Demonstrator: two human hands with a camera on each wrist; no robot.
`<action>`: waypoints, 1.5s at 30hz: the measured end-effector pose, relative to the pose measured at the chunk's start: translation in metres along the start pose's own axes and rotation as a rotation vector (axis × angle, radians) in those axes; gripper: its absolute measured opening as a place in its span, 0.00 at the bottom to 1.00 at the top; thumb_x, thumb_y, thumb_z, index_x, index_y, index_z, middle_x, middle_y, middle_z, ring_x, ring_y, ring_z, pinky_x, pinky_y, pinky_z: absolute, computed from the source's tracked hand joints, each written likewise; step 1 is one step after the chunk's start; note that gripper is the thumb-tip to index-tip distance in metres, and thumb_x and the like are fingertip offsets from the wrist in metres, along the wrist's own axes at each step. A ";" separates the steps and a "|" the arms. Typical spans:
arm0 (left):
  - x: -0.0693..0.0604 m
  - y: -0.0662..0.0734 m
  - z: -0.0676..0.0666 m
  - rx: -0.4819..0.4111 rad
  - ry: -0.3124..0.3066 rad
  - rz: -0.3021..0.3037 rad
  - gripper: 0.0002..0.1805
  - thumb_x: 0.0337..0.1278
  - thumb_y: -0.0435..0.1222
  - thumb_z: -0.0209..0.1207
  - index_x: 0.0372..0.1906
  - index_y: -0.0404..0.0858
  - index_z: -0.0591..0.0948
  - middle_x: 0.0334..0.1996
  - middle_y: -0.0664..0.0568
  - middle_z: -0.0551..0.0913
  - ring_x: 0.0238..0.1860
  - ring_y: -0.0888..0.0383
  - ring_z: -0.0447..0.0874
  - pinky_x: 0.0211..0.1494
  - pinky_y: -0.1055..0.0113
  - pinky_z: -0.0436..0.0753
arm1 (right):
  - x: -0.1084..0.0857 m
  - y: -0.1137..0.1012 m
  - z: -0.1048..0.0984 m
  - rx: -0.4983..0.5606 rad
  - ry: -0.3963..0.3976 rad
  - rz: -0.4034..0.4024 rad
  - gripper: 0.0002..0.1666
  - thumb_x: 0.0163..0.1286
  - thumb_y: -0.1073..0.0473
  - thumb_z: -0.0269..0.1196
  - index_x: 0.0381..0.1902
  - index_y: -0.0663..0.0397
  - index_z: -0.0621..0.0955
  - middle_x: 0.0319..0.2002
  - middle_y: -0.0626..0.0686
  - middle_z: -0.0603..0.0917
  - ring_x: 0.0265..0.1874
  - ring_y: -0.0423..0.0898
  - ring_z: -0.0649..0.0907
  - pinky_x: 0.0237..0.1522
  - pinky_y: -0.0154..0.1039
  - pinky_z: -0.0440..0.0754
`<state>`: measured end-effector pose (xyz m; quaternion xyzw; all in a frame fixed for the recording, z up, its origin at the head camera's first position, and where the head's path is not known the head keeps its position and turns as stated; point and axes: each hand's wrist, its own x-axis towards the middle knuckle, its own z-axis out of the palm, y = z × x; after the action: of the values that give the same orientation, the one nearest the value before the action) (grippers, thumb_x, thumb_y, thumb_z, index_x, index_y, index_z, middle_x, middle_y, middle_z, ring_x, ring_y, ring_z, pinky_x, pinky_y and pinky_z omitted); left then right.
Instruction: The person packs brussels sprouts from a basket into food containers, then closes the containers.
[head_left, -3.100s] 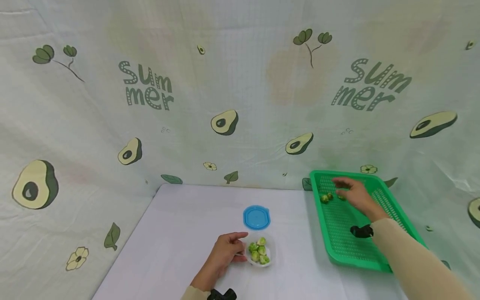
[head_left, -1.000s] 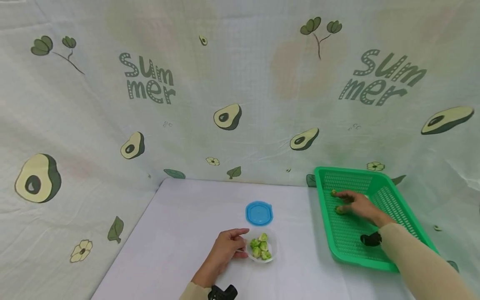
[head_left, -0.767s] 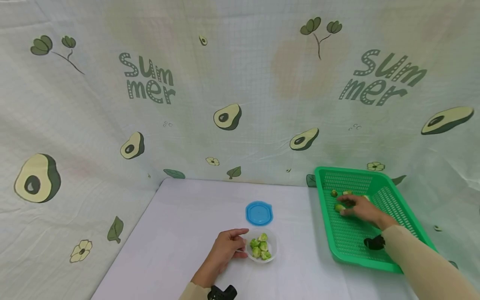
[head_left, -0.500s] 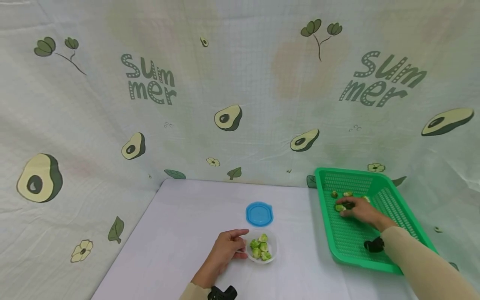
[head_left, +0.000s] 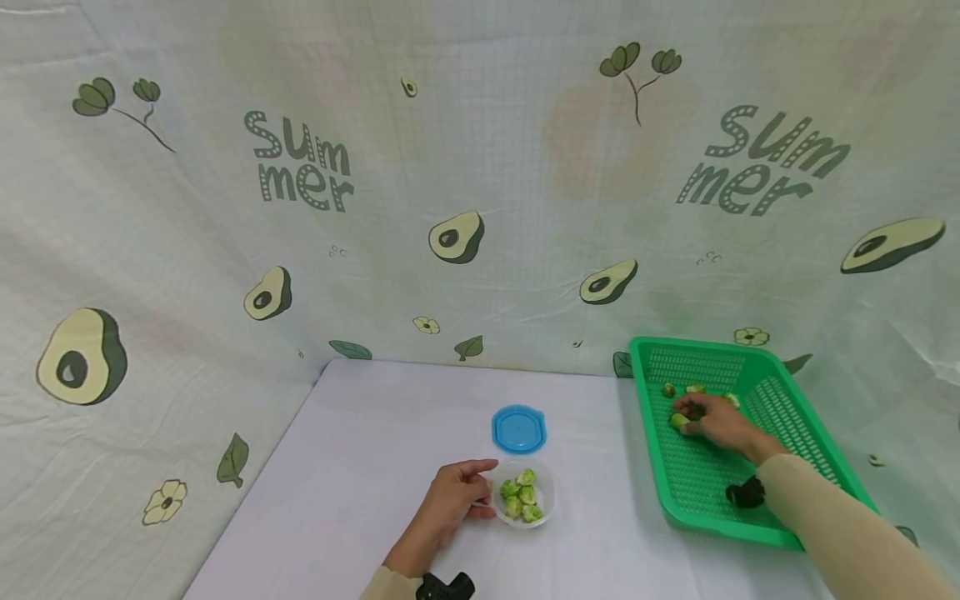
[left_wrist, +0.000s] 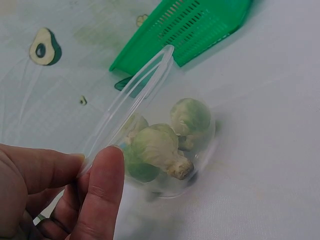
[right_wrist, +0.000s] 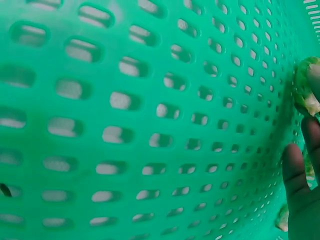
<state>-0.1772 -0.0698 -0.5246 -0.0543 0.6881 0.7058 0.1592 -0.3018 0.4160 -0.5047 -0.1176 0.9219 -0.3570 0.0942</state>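
Note:
A clear round plastic container (head_left: 550,482) stands on the table with several Brussels sprouts (head_left: 513,506) inside. My left hand (head_left: 454,504) pinches its rim between thumb and fingers, as the left wrist view shows at the container's rim (left_wrist: 167,60). Over at the right, my right hand (head_left: 720,423) reaches down into a green perforated basket (head_left: 660,492). Its thumb and fingers hold a Brussels sprout (head_left: 678,421) near the basket floor. In the right wrist view this sprout (right_wrist: 305,90) is partly cut off by the frame edge.
A blue lid (head_left: 519,429) lies just behind the container. More sprouts (head_left: 696,388) lie toward the back of the basket, beyond the right hand. A printed cloth (head_left: 480,167) hangs behind the white table (head_left: 397,425).
My right hand has lowered into the basket, moved among the sprouts, and closed its fingers on one. My left hand and the container have stayed in place.

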 end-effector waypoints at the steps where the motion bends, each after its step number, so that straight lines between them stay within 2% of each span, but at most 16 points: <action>1: 0.000 0.000 0.000 -0.001 -0.001 0.001 0.25 0.66 0.25 0.62 0.68 0.28 0.79 0.32 0.49 0.80 0.28 0.59 0.83 0.33 0.65 0.92 | -0.001 -0.001 0.000 -0.002 0.000 0.001 0.22 0.70 0.66 0.69 0.60 0.69 0.80 0.54 0.65 0.84 0.54 0.61 0.82 0.52 0.54 0.85; 6: -0.001 0.002 0.000 -0.008 -0.003 0.002 0.25 0.65 0.25 0.62 0.67 0.28 0.79 0.32 0.49 0.80 0.28 0.59 0.83 0.33 0.65 0.92 | -0.003 -0.003 -0.001 0.026 0.001 0.018 0.21 0.74 0.63 0.66 0.61 0.67 0.81 0.59 0.70 0.81 0.59 0.68 0.81 0.57 0.62 0.85; 12: 0.000 0.003 0.001 0.003 -0.007 0.002 0.25 0.65 0.25 0.62 0.67 0.28 0.80 0.32 0.49 0.80 0.27 0.59 0.83 0.32 0.65 0.92 | -0.004 -0.005 -0.001 0.074 0.010 0.034 0.22 0.78 0.59 0.64 0.63 0.67 0.80 0.66 0.75 0.75 0.62 0.71 0.80 0.57 0.61 0.86; 17: 0.001 0.003 0.001 0.003 -0.008 -0.001 0.25 0.64 0.25 0.62 0.67 0.28 0.80 0.31 0.49 0.80 0.28 0.58 0.83 0.33 0.64 0.93 | -0.006 -0.008 -0.001 0.082 0.026 0.026 0.25 0.78 0.56 0.65 0.65 0.67 0.79 0.67 0.74 0.75 0.63 0.71 0.78 0.55 0.59 0.87; 24: 0.001 0.001 0.002 -0.002 -0.009 -0.012 0.25 0.64 0.25 0.63 0.66 0.31 0.81 0.32 0.49 0.80 0.29 0.57 0.84 0.34 0.63 0.93 | -0.007 -0.019 -0.003 0.095 0.057 0.010 0.28 0.77 0.53 0.67 0.65 0.67 0.79 0.66 0.71 0.78 0.58 0.63 0.83 0.53 0.56 0.88; 28: 0.001 0.000 0.002 -0.008 -0.013 -0.007 0.25 0.64 0.25 0.63 0.66 0.31 0.81 0.32 0.49 0.80 0.29 0.57 0.84 0.35 0.62 0.93 | -0.009 -0.026 -0.004 0.083 0.072 -0.004 0.28 0.78 0.52 0.66 0.67 0.65 0.80 0.67 0.71 0.78 0.60 0.65 0.82 0.53 0.56 0.88; 32: 0.000 0.001 0.002 -0.012 -0.014 0.000 0.25 0.64 0.25 0.63 0.67 0.30 0.81 0.33 0.49 0.80 0.30 0.58 0.83 0.35 0.62 0.93 | -0.013 -0.032 -0.007 0.127 0.101 -0.007 0.29 0.78 0.52 0.66 0.67 0.65 0.79 0.63 0.69 0.82 0.54 0.53 0.87 0.53 0.55 0.89; 35: -0.002 0.002 0.001 -0.018 -0.016 0.001 0.25 0.64 0.25 0.62 0.67 0.29 0.80 0.33 0.49 0.80 0.31 0.58 0.83 0.35 0.63 0.93 | -0.016 -0.036 -0.009 0.171 0.113 0.006 0.30 0.77 0.52 0.66 0.69 0.64 0.78 0.62 0.68 0.83 0.48 0.43 0.88 0.55 0.57 0.89; 36: -0.002 0.002 0.001 -0.021 -0.019 0.001 0.25 0.64 0.25 0.62 0.67 0.29 0.80 0.33 0.49 0.80 0.31 0.58 0.83 0.35 0.63 0.93 | -0.018 -0.038 -0.010 0.178 0.115 0.009 0.31 0.77 0.51 0.66 0.69 0.64 0.77 0.62 0.68 0.83 0.47 0.42 0.88 0.56 0.59 0.88; 38: -0.002 0.002 0.001 -0.024 -0.022 0.000 0.25 0.64 0.25 0.62 0.67 0.29 0.80 0.33 0.49 0.80 0.31 0.58 0.83 0.35 0.63 0.93 | -0.021 -0.041 -0.011 0.176 0.122 0.015 0.32 0.78 0.49 0.66 0.70 0.63 0.77 0.64 0.68 0.82 0.51 0.45 0.87 0.59 0.64 0.85; 42: -0.002 0.002 0.001 -0.027 -0.026 -0.003 0.26 0.64 0.25 0.62 0.67 0.29 0.80 0.33 0.49 0.79 0.32 0.58 0.83 0.35 0.63 0.93 | -0.026 -0.048 -0.012 0.154 0.155 0.014 0.32 0.78 0.47 0.65 0.70 0.60 0.77 0.66 0.67 0.80 0.60 0.56 0.83 0.61 0.64 0.84; 43: -0.002 0.002 0.001 -0.027 -0.026 -0.003 0.26 0.64 0.25 0.62 0.67 0.29 0.80 0.33 0.49 0.79 0.32 0.58 0.83 0.35 0.63 0.93 | -0.027 -0.050 -0.013 0.153 0.165 0.013 0.32 0.78 0.46 0.65 0.70 0.60 0.77 0.67 0.67 0.79 0.62 0.56 0.82 0.61 0.64 0.84; 45: -0.001 0.002 0.001 -0.028 -0.025 -0.003 0.26 0.64 0.25 0.62 0.67 0.29 0.80 0.33 0.50 0.79 0.32 0.58 0.83 0.35 0.64 0.93 | -0.029 -0.053 -0.013 0.148 0.185 0.010 0.32 0.78 0.46 0.65 0.70 0.61 0.76 0.67 0.67 0.79 0.61 0.49 0.81 0.61 0.61 0.85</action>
<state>-0.1764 -0.0690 -0.5225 -0.0487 0.6761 0.7157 0.1680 -0.2697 0.3946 -0.4569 -0.0724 0.8982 -0.4332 0.0188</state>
